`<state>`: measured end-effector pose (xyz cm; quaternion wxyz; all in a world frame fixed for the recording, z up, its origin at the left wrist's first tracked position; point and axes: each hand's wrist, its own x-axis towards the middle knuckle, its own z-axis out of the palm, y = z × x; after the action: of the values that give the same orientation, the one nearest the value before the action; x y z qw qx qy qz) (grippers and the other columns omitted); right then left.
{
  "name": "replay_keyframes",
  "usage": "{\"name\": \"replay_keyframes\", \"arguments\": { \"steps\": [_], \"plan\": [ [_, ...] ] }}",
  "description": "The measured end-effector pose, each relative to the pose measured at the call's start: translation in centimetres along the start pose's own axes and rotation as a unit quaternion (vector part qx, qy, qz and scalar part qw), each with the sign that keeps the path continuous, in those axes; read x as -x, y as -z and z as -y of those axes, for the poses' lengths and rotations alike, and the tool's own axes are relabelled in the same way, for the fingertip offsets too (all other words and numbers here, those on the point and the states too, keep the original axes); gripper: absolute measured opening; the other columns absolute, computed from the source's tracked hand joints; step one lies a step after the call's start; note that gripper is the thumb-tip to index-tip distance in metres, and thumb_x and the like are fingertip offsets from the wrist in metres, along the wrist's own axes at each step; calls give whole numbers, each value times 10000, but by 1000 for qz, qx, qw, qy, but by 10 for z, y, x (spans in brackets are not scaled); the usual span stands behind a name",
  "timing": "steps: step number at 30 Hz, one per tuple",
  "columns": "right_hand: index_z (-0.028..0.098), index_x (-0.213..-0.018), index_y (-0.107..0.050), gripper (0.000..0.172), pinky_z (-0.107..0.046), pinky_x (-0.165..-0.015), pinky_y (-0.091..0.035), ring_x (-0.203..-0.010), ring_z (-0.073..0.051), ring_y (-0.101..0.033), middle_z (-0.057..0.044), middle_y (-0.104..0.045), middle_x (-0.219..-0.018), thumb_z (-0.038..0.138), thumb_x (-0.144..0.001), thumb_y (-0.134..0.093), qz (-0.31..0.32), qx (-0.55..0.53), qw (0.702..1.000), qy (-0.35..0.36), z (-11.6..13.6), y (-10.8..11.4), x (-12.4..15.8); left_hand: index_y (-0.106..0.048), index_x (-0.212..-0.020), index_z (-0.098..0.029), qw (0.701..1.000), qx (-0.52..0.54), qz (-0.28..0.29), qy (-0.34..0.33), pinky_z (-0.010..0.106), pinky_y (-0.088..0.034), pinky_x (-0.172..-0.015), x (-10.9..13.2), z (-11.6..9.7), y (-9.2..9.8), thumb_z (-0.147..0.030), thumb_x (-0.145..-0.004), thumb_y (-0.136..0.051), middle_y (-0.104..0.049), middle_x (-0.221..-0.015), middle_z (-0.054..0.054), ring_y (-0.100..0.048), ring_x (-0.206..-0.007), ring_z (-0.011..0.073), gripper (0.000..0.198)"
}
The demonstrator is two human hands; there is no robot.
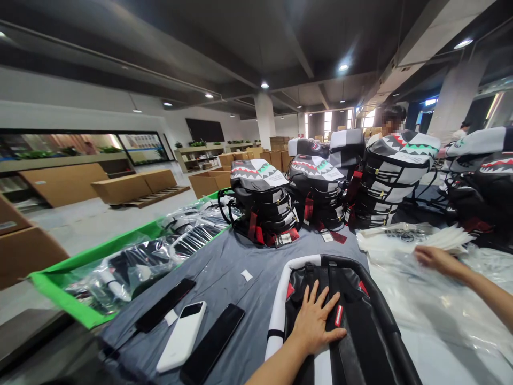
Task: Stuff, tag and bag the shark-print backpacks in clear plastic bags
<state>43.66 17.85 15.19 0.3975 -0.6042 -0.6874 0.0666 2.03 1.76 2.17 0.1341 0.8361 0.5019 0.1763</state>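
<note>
A black and white backpack (372,315) with small red patches lies in front of me on the table. My left hand (316,318) rests flat on it, fingers spread. To the right, my right hand (436,261) is closed at the edge of a clear plastic bag (404,278) in a loose pile of such bags. The fingertips are partly hidden, but they appear pinched on the plastic.
Several stacks of backpacks (264,195) with tags stand along the far side. Phones (214,342) and a white power bank (182,337) lie at left. Beyond them is a green-edged bin (64,291) of bagged goods. A co-worker (393,120) is behind the stacks.
</note>
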Motion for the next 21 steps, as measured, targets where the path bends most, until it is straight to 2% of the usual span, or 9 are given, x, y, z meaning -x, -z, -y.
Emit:
{"name": "replay_keyframes", "arguments": {
  "steps": [3,7,10,12,14,16,18,20,21],
  "plan": [
    [280,-543,-470,553,-366,-525,-399,-481,-219,-517,-62,-543,-496,801,-731,-477,20,-5,1000,17,25,6,11,-226,-1602,-421,1000,-6,-5,-5,695,-117,-1228,0,0,-1,-807,-883,-472,-305,-1671,53,-137,-1566,412,853],
    [282,-671,-516,569,-404,-608,-448,-587,-250,-565,-74,-605,-618,815,-815,-377,-62,-14,998,32,62,26,21,-257,-1596,-423,1000,11,-6,1,698,-106,-1227,1,2,-1,-809,-880,-474,-327,-1662,67,-125,-1570,403,842],
    [285,-786,-526,544,-385,-625,-477,-647,-247,-578,-57,-614,-700,785,-880,-332,-94,-43,993,54,99,25,32,-322,-1587,-375,1000,12,-16,-2,701,-120,-1224,-1,0,1,-794,-868,-524,-346,-1652,98,-141,-1567,405,856],
    [277,-785,-530,525,-345,-603,-470,-611,-216,-559,-23,-582,-661,763,-897,-366,-55,-60,993,91,128,11,43,-441,-1539,-311,998,39,-54,-1,705,-103,-1225,-3,-12,5,-772,-817,-625,-420,-1610,119,-197,-1549,416,875],
    [266,-776,-533,494,-315,-583,-436,-569,-188,-530,2,-554,-623,723,-911,-403,11,-69,988,138,157,-10,56,-517,-1480,-262,985,110,-130,17,682,-130,-1232,-6,-33,13,-704,-747,-749,-545,-1503,128,-328,-1489,409,887],
    [260,-782,-526,469,-305,-584,-415,-560,-176,-519,10,-550,-619,685,-930,-392,72,-81,978,178,182,-36,69,-439,-1521,-243,950,221,-214,47,603,-277,-1209,-12,-59,23,-585,-715,-827,-646,-1356,113,-500,-1354,354,958],
    [257,-786,-526,464,-300,-588,-415,-563,-171,-519,15,-554,-621,674,-933,-386,121,-97,967,200,200,-62,80,-242,-1600,-213,906,320,-267,76,475,-434,-1115,-18,-78,36,-434,-737,-834,-693,-1232,90,-613,-1195,280,1070],
    [252,-777,-530,488,-294,-588,-421,-572,-168,-523,14,-559,-620,689,-930,-373,160,-113,958,211,211,-86,89,-163,-1612,-184,886,349,-284,116,382,-510,-992,-22,-82,49,-273,-763,-782,-718,-1075,54,-669,-1026,229,1055],
    [249,-766,-526,510,-293,-588,-422,-580,-168,-524,11,-561,-621,703,-929,-358,176,-118,954,214,215,-96,92,-207,-1600,-183,889,334,-280,142,360,-526,-938,-22,-79,56,-206,-778,-730,-718,-993,35,-678,-943,216,975]
  ]
}}
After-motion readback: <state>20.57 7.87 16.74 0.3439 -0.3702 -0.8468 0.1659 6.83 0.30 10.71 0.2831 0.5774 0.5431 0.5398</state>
